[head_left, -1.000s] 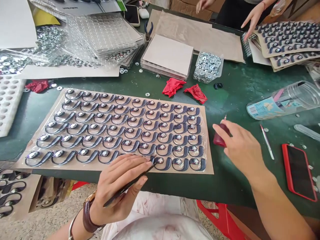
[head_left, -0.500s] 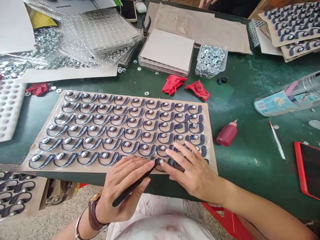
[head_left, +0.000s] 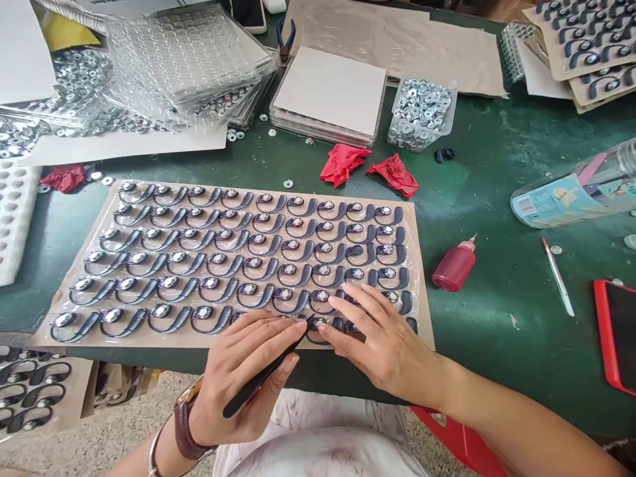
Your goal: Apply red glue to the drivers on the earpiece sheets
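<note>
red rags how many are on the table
3. One red rag and a second lie side by side near the tub of washers; a third lies by the white foam tray. Others could be hidden under the stacks.

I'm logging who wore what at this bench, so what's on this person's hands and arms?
Both hands are bare, no gloves, and no sleeves show on either forearm. The left hand has a brown strap watch with a gold-toned case at the wrist and a thin silver bangle behind it. The right hand wears nothing visible.
</note>
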### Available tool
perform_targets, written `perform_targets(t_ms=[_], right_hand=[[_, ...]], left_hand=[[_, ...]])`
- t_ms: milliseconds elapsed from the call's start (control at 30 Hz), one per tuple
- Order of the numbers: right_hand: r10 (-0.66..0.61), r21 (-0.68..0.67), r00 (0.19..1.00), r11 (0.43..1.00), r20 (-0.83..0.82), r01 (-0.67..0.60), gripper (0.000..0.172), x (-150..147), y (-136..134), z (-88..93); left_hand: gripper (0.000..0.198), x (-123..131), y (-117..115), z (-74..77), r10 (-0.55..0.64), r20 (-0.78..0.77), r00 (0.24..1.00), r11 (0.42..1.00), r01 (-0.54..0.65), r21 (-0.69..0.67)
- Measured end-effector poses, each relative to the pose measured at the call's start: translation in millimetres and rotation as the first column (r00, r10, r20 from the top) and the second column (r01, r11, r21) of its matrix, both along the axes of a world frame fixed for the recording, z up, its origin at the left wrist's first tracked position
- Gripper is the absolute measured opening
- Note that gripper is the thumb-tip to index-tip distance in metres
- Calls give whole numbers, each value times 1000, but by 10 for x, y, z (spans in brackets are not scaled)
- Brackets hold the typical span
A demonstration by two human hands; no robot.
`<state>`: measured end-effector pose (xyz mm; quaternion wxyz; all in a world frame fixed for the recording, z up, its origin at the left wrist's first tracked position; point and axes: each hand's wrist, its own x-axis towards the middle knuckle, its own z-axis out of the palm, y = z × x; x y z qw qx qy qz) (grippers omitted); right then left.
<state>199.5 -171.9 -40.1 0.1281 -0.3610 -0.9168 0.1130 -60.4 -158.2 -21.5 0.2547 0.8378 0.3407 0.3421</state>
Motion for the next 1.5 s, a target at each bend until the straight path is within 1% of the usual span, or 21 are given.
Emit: perform_targets(t_ms=[367,467,633,767,833,900,1000,1100,1167,1200,1233,1267,1300,1333,1367,1400,1433,1467,1500], right_hand=[[2,-1,1000,1000,7,-2,45,9,-11,24],[1,5,1000,1000,4,-1,46,7,-20,2],[0,4,1000,1000,9,0,52,1,-42,-38],[2,-1,1000,1000,14,-2,52,21,-40,-40],[3,-5,1000,1000,22,-2,53,28,-39,-42],[-2,-9,1000,1000,28,2,54,15,-45,-42],[-19,-5,1000,1000,12,19,46,-46,-54,-9],[-5,42,1000,999,-27,6,39,-34,-4,98],[-14,123,999,992,-31,18,38,116,89,196],[-56,177,998,983,1,55,38,243,152,244],[-130,234,990,966,57,114,39,400,222,286],[-242,301,958,935,151,189,42,578,293,319],[-364,349,882,902,299,254,48,765,361,338],[-458,389,775,872,436,296,55,950,422,346],[-483,415,695,865,533,283,64,1121,473,342],[-473,424,647,872,598,245,69,1270,512,332],[-447,423,625,884,639,200,69,1394,541,320],[-409,417,632,897,658,147,65,1490,561,312],[-380,417,656,902,652,108,58,1557,580,310]], left_hand=[[38,10,-12,34,-4,-38,999,1000,5,18],[37,11,-9,35,24,-30,999,1000,-24,4],[33,39,7,7,67,-14,998,997,-67,-26],[36,19,-27,-33,92,13,996,996,-92,8],[40,-20,-62,-28,134,45,990,990,-135,28],[43,-69,-97,2,213,81,974,976,-216,28],[45,-141,-130,75,325,79,942,945,-328,21],[49,-206,-115,148,338,24,941,939,-338,66],[50,-238,-75,198,311,-10,950,945,-308,111],[48,-249,-48,224,299,-27,954,947,-293,134],[47,-257,-19,250,288,-46,957,948,-278,152],[45,-262,12,275,279,-66,958,949,-265,169],[44,-263,41,297,271,-81,959,949,-252,187],[43,-263,70,314,265,-89,960,948,-243,204],[42,-260,98,327,259,-95,961,947,-234,220],[42,-256,127,335,247,-101,964,947,-218,235],[42,-249,156,340,229,-105,968,948,-197,251],[42,-241,190,343,209,-114,971,950,-174,259],[42,-230,230,346,189,-130,973,955,-151,257]])
